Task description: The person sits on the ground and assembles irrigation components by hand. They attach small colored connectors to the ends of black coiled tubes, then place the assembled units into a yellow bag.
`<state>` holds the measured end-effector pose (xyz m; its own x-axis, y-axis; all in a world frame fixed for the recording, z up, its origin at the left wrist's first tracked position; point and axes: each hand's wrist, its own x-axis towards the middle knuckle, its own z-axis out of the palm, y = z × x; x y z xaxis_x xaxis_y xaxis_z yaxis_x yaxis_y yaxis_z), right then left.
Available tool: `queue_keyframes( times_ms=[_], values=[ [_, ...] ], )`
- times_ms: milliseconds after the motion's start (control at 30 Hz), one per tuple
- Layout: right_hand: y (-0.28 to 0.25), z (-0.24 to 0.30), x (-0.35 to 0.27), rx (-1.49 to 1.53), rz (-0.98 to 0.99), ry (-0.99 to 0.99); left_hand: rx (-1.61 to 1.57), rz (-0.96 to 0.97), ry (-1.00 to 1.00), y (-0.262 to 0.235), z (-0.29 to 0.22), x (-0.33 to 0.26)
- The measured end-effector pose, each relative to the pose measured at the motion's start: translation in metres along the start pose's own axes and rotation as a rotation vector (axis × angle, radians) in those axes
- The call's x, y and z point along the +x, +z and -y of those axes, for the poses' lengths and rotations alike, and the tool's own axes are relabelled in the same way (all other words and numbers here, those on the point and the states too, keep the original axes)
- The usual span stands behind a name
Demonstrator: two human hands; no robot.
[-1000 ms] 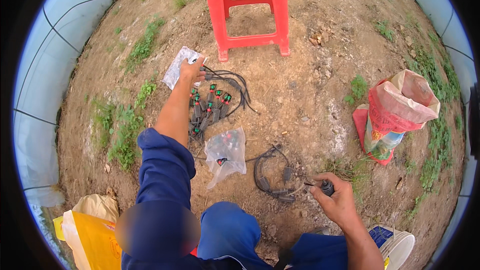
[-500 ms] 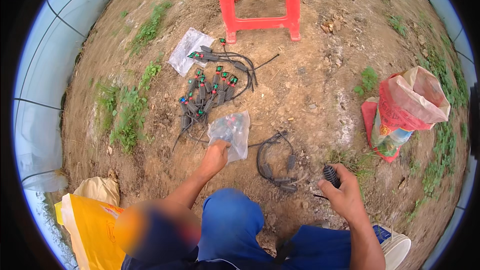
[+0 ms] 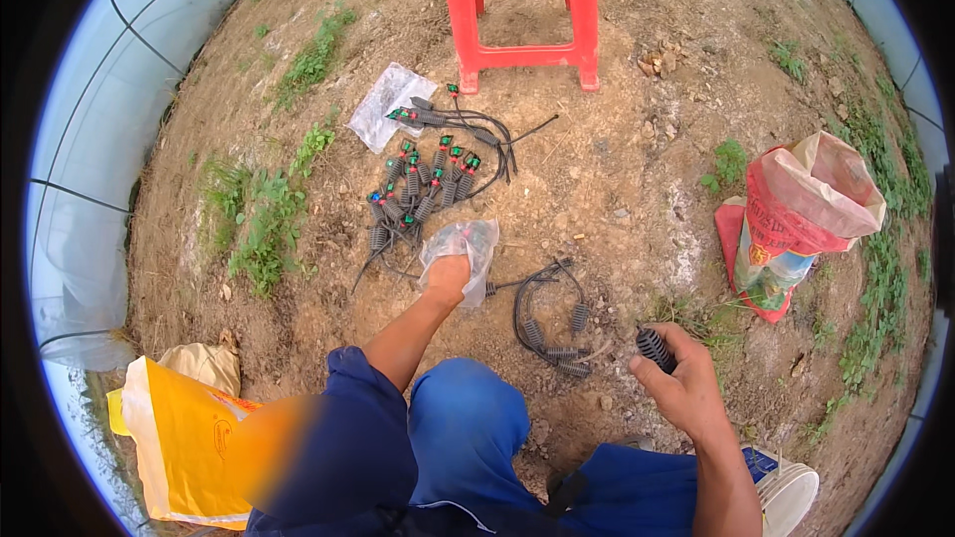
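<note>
My left hand (image 3: 448, 278) reaches into a clear plastic bag (image 3: 481, 251) on the soil; its fingers are hidden inside. Small dark and reddish pieces show faintly through the plastic. Off to the right, the fingers of my right hand (image 3: 688, 388) are closed around a black ribbed cylinder (image 3: 654, 346), which looks like a hose weight. Between the hands lie thin black hoses with ribbed cylinders (image 3: 567, 354) on them. Just beyond the bag is a heap of hanging sprinkler assemblies (image 3: 426, 189), black ribbed bodies with green, red and a few blue ends.
A red plastic stool (image 3: 527, 58) stands ahead. Another clear bag (image 3: 383, 109) lies flat beside the heap. To the right is an open red and white sack (image 3: 796, 209); a yellow bag (image 3: 189, 438) is at lower left. A white bucket (image 3: 788, 497) sits by my right forearm.
My left hand has gone from gripping the edge of the clear bag to inside it. My right hand stays nearly in place with the ribbed cylinder.
</note>
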<state>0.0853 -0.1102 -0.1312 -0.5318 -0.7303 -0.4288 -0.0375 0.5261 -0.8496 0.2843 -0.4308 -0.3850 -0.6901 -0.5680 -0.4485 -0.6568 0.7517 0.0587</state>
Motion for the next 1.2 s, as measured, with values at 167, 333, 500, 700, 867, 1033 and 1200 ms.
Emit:
queue_keyframes(
  times_ms=[167,333,500,700,867,1033,1200],
  values=[
    [-0.002,0.000,-0.006,-0.017,-0.033,-0.050,-0.209,-0.331,0.058,0.006,0.007,0.007],
    [0.003,0.002,-0.008,0.002,-0.015,-0.059,-0.172,-0.383,0.038,0.046,0.034,0.014],
    [0.004,0.003,-0.010,-0.007,-0.020,-0.069,-0.044,-0.564,0.199,0.041,0.025,0.012],
    [0.007,0.003,-0.012,-0.052,-0.032,-0.066,-0.046,-0.321,0.126,0.032,0.014,0.040],
    [0.007,0.005,-0.012,-0.055,-0.042,-0.075,-0.314,-0.317,0.083,0.037,0.010,0.047],
    [0.005,0.004,-0.014,-0.026,-0.041,-0.053,-0.386,-0.224,-0.037,0.011,-0.003,0.004],
    [0.009,0.007,-0.009,0.031,0.034,-0.058,-0.269,-0.205,0.215,-0.002,0.026,-0.065]
  ],
)
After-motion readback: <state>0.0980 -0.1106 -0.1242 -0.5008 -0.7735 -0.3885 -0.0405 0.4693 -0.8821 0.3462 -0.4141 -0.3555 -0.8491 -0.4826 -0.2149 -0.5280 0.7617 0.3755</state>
